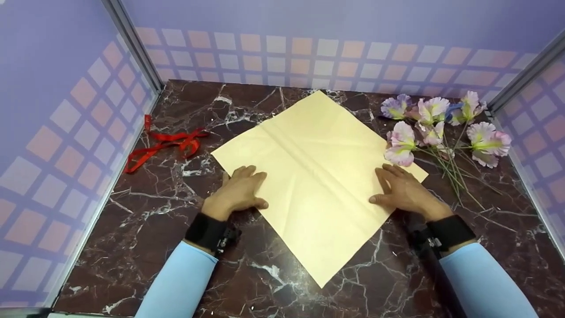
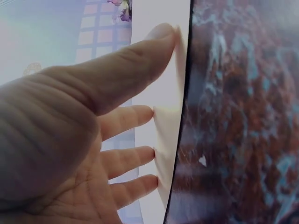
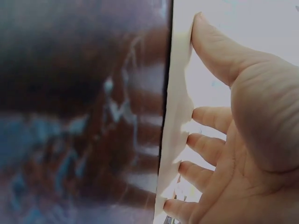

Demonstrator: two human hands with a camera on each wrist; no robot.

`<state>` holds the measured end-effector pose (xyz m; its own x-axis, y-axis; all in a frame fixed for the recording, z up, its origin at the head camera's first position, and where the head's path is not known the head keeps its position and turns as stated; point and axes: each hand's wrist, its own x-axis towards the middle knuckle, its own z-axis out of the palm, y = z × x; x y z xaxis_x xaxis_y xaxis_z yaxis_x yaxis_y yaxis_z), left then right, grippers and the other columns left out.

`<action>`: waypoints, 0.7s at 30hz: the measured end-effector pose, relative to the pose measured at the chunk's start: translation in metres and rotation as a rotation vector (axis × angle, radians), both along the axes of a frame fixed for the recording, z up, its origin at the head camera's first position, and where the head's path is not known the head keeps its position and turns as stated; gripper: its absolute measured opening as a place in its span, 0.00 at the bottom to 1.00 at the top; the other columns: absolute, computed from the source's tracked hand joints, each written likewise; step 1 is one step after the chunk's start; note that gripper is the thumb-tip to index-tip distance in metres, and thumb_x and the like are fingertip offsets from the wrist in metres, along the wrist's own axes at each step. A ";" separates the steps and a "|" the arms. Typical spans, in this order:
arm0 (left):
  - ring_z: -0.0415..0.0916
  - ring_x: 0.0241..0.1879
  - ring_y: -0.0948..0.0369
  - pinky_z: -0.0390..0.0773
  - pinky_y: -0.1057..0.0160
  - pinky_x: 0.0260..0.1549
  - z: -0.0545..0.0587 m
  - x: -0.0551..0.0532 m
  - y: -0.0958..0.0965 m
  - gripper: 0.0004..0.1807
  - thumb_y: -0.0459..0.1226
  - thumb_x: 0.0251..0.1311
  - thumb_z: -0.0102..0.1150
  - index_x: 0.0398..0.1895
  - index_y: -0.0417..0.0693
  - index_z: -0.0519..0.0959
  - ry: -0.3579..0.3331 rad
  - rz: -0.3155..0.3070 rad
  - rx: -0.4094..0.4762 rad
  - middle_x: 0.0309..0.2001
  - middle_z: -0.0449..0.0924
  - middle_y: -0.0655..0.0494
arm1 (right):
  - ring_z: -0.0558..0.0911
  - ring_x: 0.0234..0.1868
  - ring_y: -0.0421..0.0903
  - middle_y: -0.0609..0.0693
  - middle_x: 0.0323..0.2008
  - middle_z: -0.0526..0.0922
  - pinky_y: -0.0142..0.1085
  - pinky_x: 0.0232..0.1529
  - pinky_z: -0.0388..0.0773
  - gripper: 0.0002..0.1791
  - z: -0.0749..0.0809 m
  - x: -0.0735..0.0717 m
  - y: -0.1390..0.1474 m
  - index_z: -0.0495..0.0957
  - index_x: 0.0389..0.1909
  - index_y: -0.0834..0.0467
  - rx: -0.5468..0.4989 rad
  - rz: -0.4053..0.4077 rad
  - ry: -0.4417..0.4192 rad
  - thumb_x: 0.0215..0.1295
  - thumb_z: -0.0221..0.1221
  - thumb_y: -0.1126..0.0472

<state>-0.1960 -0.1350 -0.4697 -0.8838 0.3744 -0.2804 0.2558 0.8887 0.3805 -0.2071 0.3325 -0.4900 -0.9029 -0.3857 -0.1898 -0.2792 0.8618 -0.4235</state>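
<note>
A square sheet of pale yellow wrapping paper [image 1: 318,176] lies turned cornerwise on the marble-patterned table, with creases across it. My left hand [image 1: 238,190] rests on its left edge, fingers spread and fingertips touching the paper. On the right edge my right hand [image 1: 406,192] rests the same way, its thumb apart from the fingers. Both wrist views show the fingertips of the left hand [image 2: 84,126] and the right hand [image 3: 243,135] pressing on the paper, with nothing gripped. The paper's right corner reaches past the right hand, beneath a flower's petals.
Artificial flowers [image 1: 435,126] with pink, white and purple petals lie at the right, their green stems pointing toward the front. A tangled red ribbon [image 1: 170,145] lies on the left of the table [image 1: 132,247]. Purple checked panels [image 1: 304,44] enclose the back and sides.
</note>
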 end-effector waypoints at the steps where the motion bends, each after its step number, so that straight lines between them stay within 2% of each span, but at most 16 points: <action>1: 0.48 0.82 0.36 0.42 0.21 0.74 0.000 0.000 0.000 0.49 0.53 0.58 0.75 0.80 0.49 0.65 0.018 -0.005 0.002 0.82 0.54 0.36 | 0.49 0.80 0.76 0.73 0.81 0.52 0.71 0.78 0.45 0.55 0.000 0.000 0.000 0.57 0.81 0.66 0.004 0.000 0.003 0.67 0.68 0.37; 4: 0.55 0.78 0.33 0.49 0.28 0.77 -0.001 0.000 0.000 0.47 0.52 0.57 0.76 0.77 0.45 0.68 0.073 -0.037 0.002 0.79 0.60 0.33 | 0.51 0.80 0.77 0.73 0.80 0.54 0.72 0.77 0.49 0.55 0.002 0.000 0.000 0.59 0.80 0.66 0.012 -0.006 0.006 0.66 0.68 0.36; 8: 0.59 0.75 0.32 0.56 0.36 0.78 -0.002 0.000 0.000 0.47 0.51 0.55 0.77 0.75 0.42 0.70 0.109 -0.068 -0.001 0.76 0.62 0.30 | 0.52 0.79 0.76 0.71 0.80 0.55 0.72 0.75 0.54 0.55 0.002 0.001 0.001 0.59 0.80 0.65 0.009 -0.018 0.006 0.66 0.68 0.36; 12: 0.60 0.74 0.31 0.58 0.37 0.77 -0.001 -0.001 0.001 0.46 0.51 0.55 0.78 0.75 0.43 0.70 0.111 -0.071 -0.007 0.75 0.63 0.30 | 0.55 0.79 0.75 0.73 0.79 0.58 0.70 0.76 0.55 0.52 0.002 0.001 0.004 0.60 0.79 0.66 -0.010 -0.022 0.033 0.68 0.67 0.38; 14: 0.60 0.74 0.31 0.59 0.36 0.77 0.000 0.000 0.002 0.46 0.51 0.55 0.78 0.74 0.43 0.71 0.113 -0.071 -0.010 0.75 0.64 0.30 | 0.58 0.78 0.74 0.73 0.77 0.61 0.68 0.76 0.57 0.48 0.003 0.000 0.006 0.62 0.78 0.67 -0.016 -0.027 0.086 0.70 0.67 0.41; 17: 0.61 0.73 0.31 0.62 0.34 0.74 0.002 0.000 0.003 0.44 0.51 0.55 0.78 0.72 0.43 0.73 0.110 -0.065 -0.009 0.74 0.64 0.30 | 0.69 0.72 0.72 0.72 0.71 0.71 0.65 0.72 0.66 0.40 0.006 -0.001 0.014 0.69 0.74 0.66 -0.040 -0.056 0.219 0.70 0.68 0.48; 19: 0.62 0.72 0.31 0.65 0.32 0.72 0.003 0.001 0.004 0.41 0.50 0.54 0.78 0.69 0.43 0.74 0.111 -0.058 -0.008 0.73 0.66 0.30 | 0.77 0.63 0.71 0.70 0.64 0.79 0.65 0.64 0.73 0.31 0.009 -0.001 0.024 0.75 0.68 0.65 -0.049 -0.107 0.312 0.71 0.68 0.54; 21: 0.64 0.70 0.31 0.68 0.31 0.68 0.004 0.001 0.006 0.38 0.50 0.53 0.79 0.65 0.43 0.76 0.118 -0.052 -0.006 0.71 0.68 0.32 | 0.83 0.53 0.71 0.69 0.55 0.84 0.65 0.53 0.78 0.21 0.013 -0.001 0.036 0.81 0.60 0.64 -0.047 -0.194 0.388 0.71 0.66 0.57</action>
